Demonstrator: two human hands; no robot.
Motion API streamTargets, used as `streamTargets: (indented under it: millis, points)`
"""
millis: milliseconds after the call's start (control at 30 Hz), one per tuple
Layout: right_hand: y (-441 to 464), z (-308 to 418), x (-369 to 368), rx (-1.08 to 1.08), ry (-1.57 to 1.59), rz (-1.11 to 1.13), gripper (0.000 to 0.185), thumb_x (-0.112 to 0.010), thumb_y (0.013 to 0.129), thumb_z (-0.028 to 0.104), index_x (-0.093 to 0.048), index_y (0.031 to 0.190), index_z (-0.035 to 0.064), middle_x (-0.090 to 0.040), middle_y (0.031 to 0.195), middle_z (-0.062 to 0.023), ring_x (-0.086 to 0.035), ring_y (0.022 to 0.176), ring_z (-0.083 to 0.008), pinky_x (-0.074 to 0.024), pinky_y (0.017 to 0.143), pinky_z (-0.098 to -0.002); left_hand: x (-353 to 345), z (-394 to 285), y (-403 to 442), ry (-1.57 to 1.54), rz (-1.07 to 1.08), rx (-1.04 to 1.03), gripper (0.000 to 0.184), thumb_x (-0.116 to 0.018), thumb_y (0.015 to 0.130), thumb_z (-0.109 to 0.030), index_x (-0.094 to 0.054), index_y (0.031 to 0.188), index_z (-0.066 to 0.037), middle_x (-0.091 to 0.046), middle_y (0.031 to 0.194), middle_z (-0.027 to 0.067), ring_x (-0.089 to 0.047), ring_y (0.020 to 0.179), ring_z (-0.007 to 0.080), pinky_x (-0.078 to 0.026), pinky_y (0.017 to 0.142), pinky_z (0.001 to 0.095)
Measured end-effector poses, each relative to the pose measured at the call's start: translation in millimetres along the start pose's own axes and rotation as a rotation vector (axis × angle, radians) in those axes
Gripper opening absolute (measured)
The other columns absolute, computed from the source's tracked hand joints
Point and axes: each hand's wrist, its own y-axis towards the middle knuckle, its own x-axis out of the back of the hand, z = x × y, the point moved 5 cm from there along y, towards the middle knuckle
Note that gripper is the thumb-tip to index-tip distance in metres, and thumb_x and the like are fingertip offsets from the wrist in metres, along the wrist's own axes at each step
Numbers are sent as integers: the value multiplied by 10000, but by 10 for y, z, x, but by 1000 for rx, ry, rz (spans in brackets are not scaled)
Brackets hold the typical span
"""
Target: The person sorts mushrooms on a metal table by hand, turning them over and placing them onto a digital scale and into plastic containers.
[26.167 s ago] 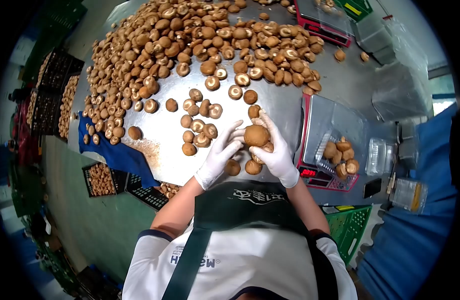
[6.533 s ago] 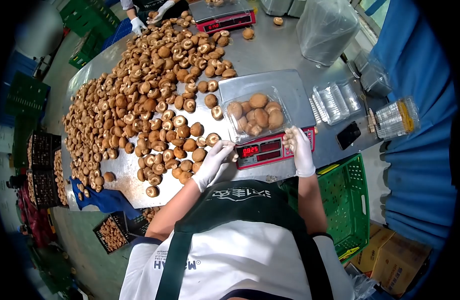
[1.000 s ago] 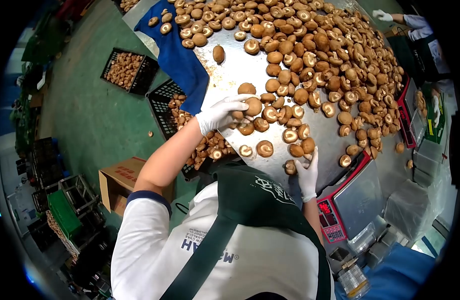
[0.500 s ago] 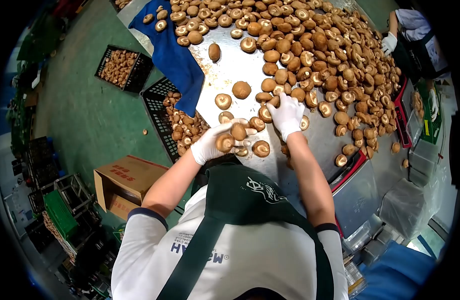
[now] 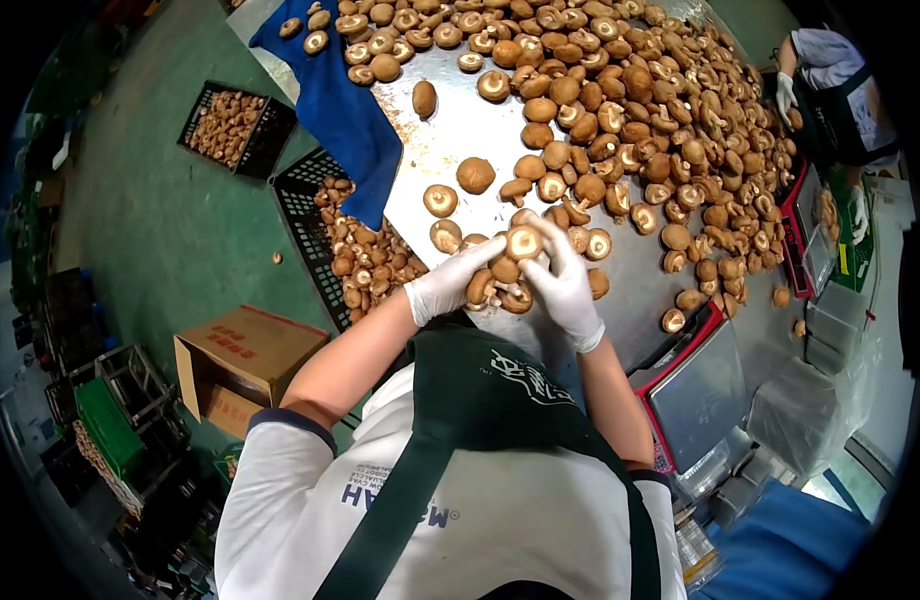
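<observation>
My left hand [image 5: 450, 284], in a white glove, is closed around brown shiitake mushrooms near the front edge of the metal table [image 5: 410, 165]. My right hand [image 5: 563, 280], gloved too, has come up beside it and grips a shiitake mushroom [image 5: 524, 242] with its pale underside showing. The two hands nearly meet, with several mushrooms between and just below them. Which of those rest in the palm and which lie on the table I cannot tell. A large round mushroom [image 5: 476, 175] lies beyond my hands, ahead of a big heap of mushrooms [image 5: 640, 100].
A black crate [image 5: 305, 230] of mushrooms stands at the table's left edge, a blue cloth [image 5: 345, 130] hanging over it. Another crate [image 5: 265, 145] and a cardboard box [image 5: 250, 350] are on the floor. At right are a scale [image 5: 695, 400] and a gloved co-worker [image 5: 830, 75].
My right hand has drawn back from the heap to my left hand, now with a mushroom in its fingers. The co-worker's hand at upper right has lifted a mushroom.
</observation>
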Motion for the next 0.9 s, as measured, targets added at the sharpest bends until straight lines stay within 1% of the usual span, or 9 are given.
streamTargets:
  millis: [167, 200, 267, 333, 400, 500, 600, 767, 900]
  points:
    - [164, -202, 136, -204, -280, 31, 469, -730, 853, 200, -616, 1285, 58, -621, 1153, -121, -592, 1056, -218, -467, 933, -315, 157, 195, -42, 40, -6, 55, 513, -481, 1010, -483, -546, 1292, -59, -678, 959, 58, -656, 732, 103, -491, 546, 189]
    - [287, -118, 143, -133, -498, -57, 412, -715, 843, 179, -646, 1232, 63, -636, 1122, -113, -602, 994, -240, -480, 901, -328, 94, 198, -117, 35, -72, 89, 521, -488, 1004, -492, -554, 1288, -61, -680, 939, 51, -655, 719, 102, -484, 540, 185]
    - [583, 47, 104, 360, -960, -213, 330, -696, 827, 156, -682, 1152, 98, -634, 1123, -122, -601, 985, -293, -485, 905, -378, 39, 232, -178, 119, -89, 141, 543, -492, 994, -519, -564, 1288, -69, -671, 956, 37, -646, 732, 91, -481, 537, 188]
    - [804, -178, 131, 268, -1211, -200, 290, -682, 813, 137, -694, 1102, 118, -643, 1111, -104, -589, 1007, -325, -479, 912, -422, 86, 327, -122, 165, -67, 106, 508, -473, 1007, -506, -574, 1278, -89, -651, 974, 40, -633, 751, 89, -478, 550, 185]
    - [937, -210, 247, 169, -1066, -263, 294, -683, 827, 141, -697, 1115, 87, -687, 1013, -100, -629, 941, -304, -504, 876, -412, 166, 331, -62, 274, -4, 94, 451, -431, 1033, -461, -579, 1263, -101, -631, 986, 41, -621, 761, 94, -472, 570, 188]
    - [849, -200, 400, -133, -526, -319, 333, -693, 878, 171, -683, 1177, 26, -726, 1003, -113, -678, 839, -161, -532, 786, -278, 140, 237, -107, 341, -18, 44, 417, -409, 1047, -419, -582, 1252, -101, -628, 984, 36, -620, 767, 95, -471, 585, 191]
    - [690, -245, 422, -114, -175, -295, 326, -655, 916, 108, -643, 1220, -10, -714, 979, -69, -647, 866, -94, -516, 784, -236, 132, 175, -114, 308, -17, 46, 444, -395, 1049, -447, -579, 1254, -99, -633, 995, 42, -624, 770, 97, -482, 595, 201]
    - [368, -161, 237, -178, 5, -262, 241, -596, 960, 64, -609, 1182, -29, -698, 972, -35, -621, 840, -59, -489, 739, -197, 100, 119, -13, 139, 82, -1, 632, -305, 1025, -597, -561, 1292, -84, -659, 996, 56, -641, 780, 83, -486, 547, 194]
    - [187, -269, 82, -199, 80, -232, 233, -590, 966, 59, -600, 1187, -15, -683, 949, -22, -606, 804, -40, -490, 686, -193, 58, 147, 95, -103, 41, 26, 635, -319, 1004, -636, -540, 1294, -116, -677, 955, 51, -666, 746, 97, -496, 497, 220]
